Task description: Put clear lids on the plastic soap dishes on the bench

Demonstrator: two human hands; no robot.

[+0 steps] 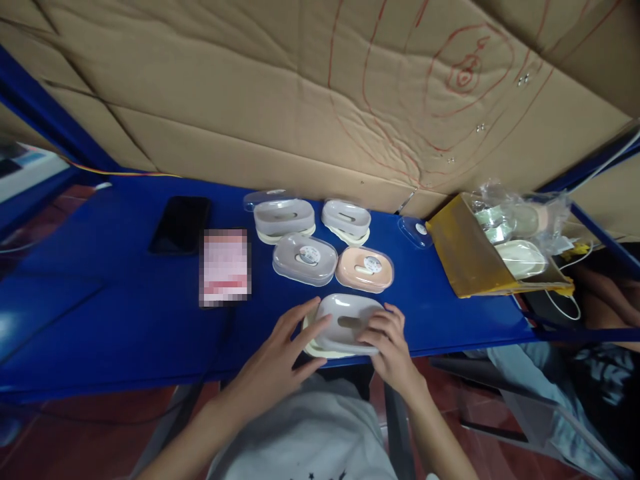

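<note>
**Open grey dish at the front edge of the desk, set between two hands**

The open grey dish [345, 303], with a slot in its floor, lies at the front edge of the desk [125, 327], right of that edge's middle. A cream base [311, 341] shows beneath it, jutting out on the left and along the near side; whether the two are seated together cannot be told. The right hand [393, 343] grasps the dish's right end, fingers curled over the rim. The left hand [285, 350] has its grip released, thumb and fingers spread around the left end; firm contact cannot be confirmed.

Behind, toward the back edge, stand four similar units. The grey lidded dish [306, 261] and the peach lidded dish [365, 270] bear labelled clear covers and appear finished. The back-left dish [285, 219] and the back-right dish [347, 217] rest uncovered on cream pieces.

One clear lid [256, 200] lies at the back edge, beside the back-left dish; another lid [415, 233] lies near the box [453, 247] by the desk's right end. Judged by covers alone, two units look complete and three, the one between the hands included, remain open.
</note>
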